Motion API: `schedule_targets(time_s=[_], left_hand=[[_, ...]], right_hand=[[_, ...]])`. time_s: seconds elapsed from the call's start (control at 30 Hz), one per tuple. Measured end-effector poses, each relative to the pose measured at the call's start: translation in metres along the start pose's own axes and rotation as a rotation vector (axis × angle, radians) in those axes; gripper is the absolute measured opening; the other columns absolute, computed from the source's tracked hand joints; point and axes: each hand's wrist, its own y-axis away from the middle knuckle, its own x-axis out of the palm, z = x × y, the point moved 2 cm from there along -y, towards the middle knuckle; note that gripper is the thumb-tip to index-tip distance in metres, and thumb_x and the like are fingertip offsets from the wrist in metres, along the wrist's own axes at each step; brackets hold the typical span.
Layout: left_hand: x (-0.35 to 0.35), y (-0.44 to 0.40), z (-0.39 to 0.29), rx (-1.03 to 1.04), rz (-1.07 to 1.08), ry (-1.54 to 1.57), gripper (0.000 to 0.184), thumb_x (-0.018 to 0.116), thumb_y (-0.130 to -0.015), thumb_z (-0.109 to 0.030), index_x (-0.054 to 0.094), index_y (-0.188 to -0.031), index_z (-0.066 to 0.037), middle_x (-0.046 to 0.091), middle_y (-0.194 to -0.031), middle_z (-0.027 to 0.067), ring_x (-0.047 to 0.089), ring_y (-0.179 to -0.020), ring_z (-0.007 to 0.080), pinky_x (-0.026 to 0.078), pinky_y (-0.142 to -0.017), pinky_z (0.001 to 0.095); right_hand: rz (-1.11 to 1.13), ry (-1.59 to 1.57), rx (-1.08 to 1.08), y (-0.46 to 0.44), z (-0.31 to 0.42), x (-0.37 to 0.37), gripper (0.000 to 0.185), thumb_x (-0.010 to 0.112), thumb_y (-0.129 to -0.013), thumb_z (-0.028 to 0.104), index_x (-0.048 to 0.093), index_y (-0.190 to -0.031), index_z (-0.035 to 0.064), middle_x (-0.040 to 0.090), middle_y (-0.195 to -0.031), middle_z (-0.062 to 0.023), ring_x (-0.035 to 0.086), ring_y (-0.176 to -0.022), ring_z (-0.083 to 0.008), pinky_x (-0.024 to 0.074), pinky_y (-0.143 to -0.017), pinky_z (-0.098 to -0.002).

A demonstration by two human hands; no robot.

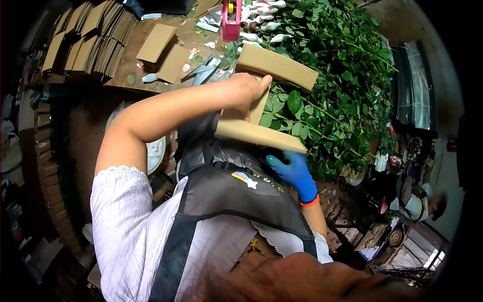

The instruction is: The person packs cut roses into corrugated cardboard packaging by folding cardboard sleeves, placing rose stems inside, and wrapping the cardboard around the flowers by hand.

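Observation:
My left hand point(245, 91), bare, is closed around folded corrugated cardboard point(276, 68) whose ribbed upper panel slants across the leaves. A second, smooth panel point(261, 135) sticks out below it, blurred, in front of the apron. Whether the two panels are one piece, I cannot tell. My right hand point(288, 168) wears a blue glove with an orange cuff. Its thumb stands apart from the fingers, just under the far end of the smooth panel. The fingertips are blurred there, and any contact is unclear. Green leafy stems point(322, 105) lie behind and beside the cardboard.
Stacks of folded cardboard point(88, 43) stand on the table point(128, 70) at upper left. Nearer are loose cardboard pieces point(163, 50), scissors point(204, 71), a pink tape dispenser point(231, 22) and white-wrapped bundles point(261, 17). Another person point(415, 201) is far off at right.

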Motion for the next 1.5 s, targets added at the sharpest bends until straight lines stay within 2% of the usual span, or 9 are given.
schedule_targets(time_s=[0.07,0.27,0.57,0.6,0.8,0.97,1.1,1.3,1.5], left_hand=[[0.006,-0.004,0.004,0.009,-0.034,-0.019,0.078,0.086,-0.070,-0.027,0.036,-0.125,-0.004,0.069,-0.100,0.0242,0.068,-0.095,0.0434,0.055,-0.078,0.0491],[0.003,-0.010,0.009,0.017,-0.021,-0.002,0.037,0.054,-0.094,-0.010,0.036,-0.125,-0.003,0.069,-0.093,0.0277,0.068,-0.091,0.0463,0.053,-0.073,0.0542],[-0.028,0.017,0.023,0.087,-0.186,-0.012,0.016,0.062,-0.083,-0.010,0.057,-0.092,0.002,0.065,-0.092,0.0226,0.066,-0.091,0.0414,0.054,-0.074,0.0461],[-0.009,0.031,0.018,0.381,-0.535,-0.129,0.019,0.063,-0.079,-0.010,0.059,-0.094,0.001,0.065,-0.100,0.0178,0.066,-0.096,0.0359,0.055,-0.079,0.0438],[0.044,0.051,0.034,0.691,-0.532,-0.095,0.048,0.054,-0.092,-0.018,0.058,-0.138,-0.003,0.058,-0.143,0.0128,0.055,-0.133,0.0286,0.043,-0.115,0.0449],[0.049,0.048,0.031,0.678,-0.607,-0.065,0.043,0.058,-0.092,-0.018,0.062,-0.133,-0.004,0.061,-0.139,0.0117,0.057,-0.130,0.0282,0.044,-0.113,0.0442],[0.054,0.044,0.031,0.693,-0.707,-0.118,0.042,0.061,-0.093,-0.022,0.064,-0.131,-0.005,0.065,-0.134,0.0111,0.060,-0.126,0.0271,0.048,-0.109,0.0404],[0.055,0.047,0.030,0.594,-0.469,-0.042,0.037,0.064,-0.089,-0.017,0.066,-0.124,-0.003,0.069,-0.120,0.0137,0.069,-0.104,0.0277,0.058,-0.085,0.0370],[0.066,0.068,0.042,0.585,-1.023,-0.056,0.035,0.069,-0.085,-0.020,0.068,-0.116,-0.004,0.066,-0.110,0.0098,0.063,-0.101,0.0286,0.047,-0.092,0.0420]], right_hand=[[-0.200,0.240,-0.520,-0.026,0.037,-0.011,0.063,0.080,-0.081,0.021,0.059,-0.139,0.0080,0.061,-0.138,-0.0176,0.058,-0.126,-0.0358,0.0461,-0.106,-0.0440],[-0.310,0.630,-0.355,-0.096,0.048,-0.021,0.035,0.075,-0.085,0.028,0.069,-0.118,0.0153,0.070,-0.102,-0.0098,0.066,-0.092,-0.0317,0.0509,-0.077,-0.0439],[-0.175,0.243,0.077,-0.152,0.002,-0.019,0.021,0.074,-0.086,0.031,0.070,-0.094,0.0112,0.069,-0.080,-0.0087,0.068,-0.076,-0.0279,0.0524,-0.071,-0.0396],[-0.163,0.186,0.110,-0.152,0.000,-0.017,0.021,0.074,-0.086,0.030,0.070,-0.094,0.0115,0.070,-0.080,-0.0087,0.068,-0.076,-0.0275,0.0527,-0.071,-0.0393],[-0.217,0.434,-0.061,-0.152,0.015,-0.026,0.023,0.072,-0.088,0.033,0.073,-0.100,0.0133,0.072,-0.085,-0.0087,0.070,-0.078,-0.0256,0.0543,-0.073,-0.0378],[-0.657,0.753,-0.569,-0.188,0.064,-0.059,0.029,0.070,-0.088,0.035,0.072,-0.113,0.0203,0.073,-0.107,-0.0088,0.070,-0.097,-0.0287,0.0550,-0.083,-0.0418],[-0.195,0.595,-0.281,-0.187,0.042,-0.060,0.027,0.074,-0.084,0.029,0.071,-0.110,0.0226,0.071,-0.102,-0.0079,0.066,-0.096,-0.0309,0.0539,-0.083,-0.0432],[-0.053,1.065,-0.395,-0.133,0.039,0.001,0.032,0.065,-0.085,0.018,0.061,-0.117,0.0202,0.066,-0.088,-0.0037,0.067,-0.078,-0.0252,0.0523,-0.068,-0.0405],[-0.005,1.215,-0.274,-0.112,0.043,0.020,0.042,0.058,-0.090,0.016,0.055,-0.132,0.0116,0.062,-0.122,-0.0052,0.067,-0.092,-0.0209,0.0551,-0.067,-0.0366]])
